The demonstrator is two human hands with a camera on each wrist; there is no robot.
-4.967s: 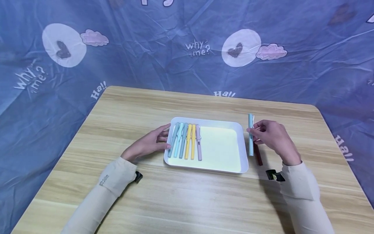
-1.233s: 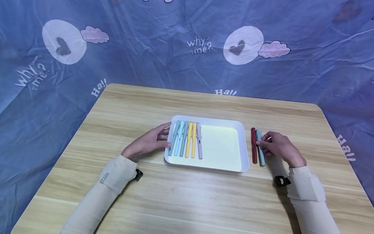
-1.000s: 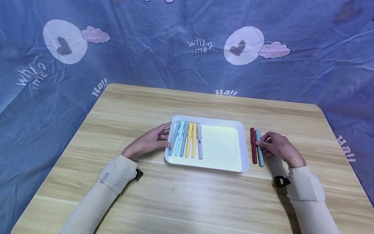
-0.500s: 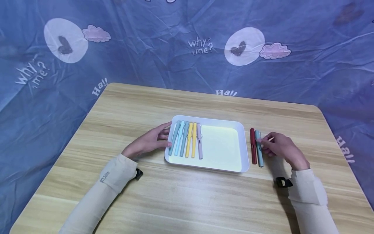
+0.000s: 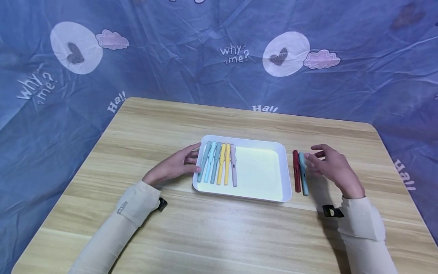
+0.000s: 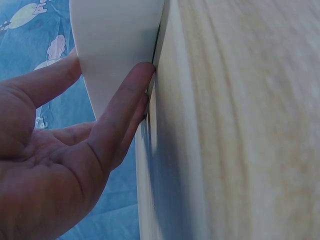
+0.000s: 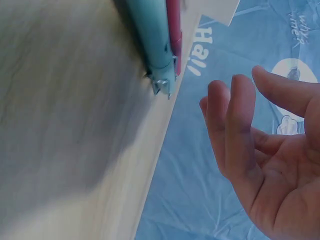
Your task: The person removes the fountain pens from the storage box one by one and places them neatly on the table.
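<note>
My left hand (image 5: pixel 175 164) rests against the left end of a white tray (image 5: pixel 260 195), its fingers fairly straight along the outer wall in the left wrist view. Several pens lie side by side in the tray's left half: blue-green, light blue, yellow (image 5: pixel 221 163) and a lilac pen (image 5: pixel 234 165). To the tray's right, a dark red pen (image 5: pixel 296 171) and a light blue pen (image 5: pixel 303 175) lie close together on the table. Just right of the blue pen, my right hand (image 5: pixel 333 165) hovers with loose, parted fingers, holding nothing; the right wrist view shows a gap to the blue pen (image 7: pixel 150 35).
The wooden table (image 5: pixel 222 236) carries the tray and pens. Behind it hangs a blue printed cloth (image 5: pixel 191 68). Beige sleeves (image 5: pixel 137 205) with small black wrist cameras (image 5: pixel 332 211) reach in from the front.
The light blue pen, held up by my right hand at first, was set down right of the red one. The right hand then let go and lifted off. The left hand stayed put.
</note>
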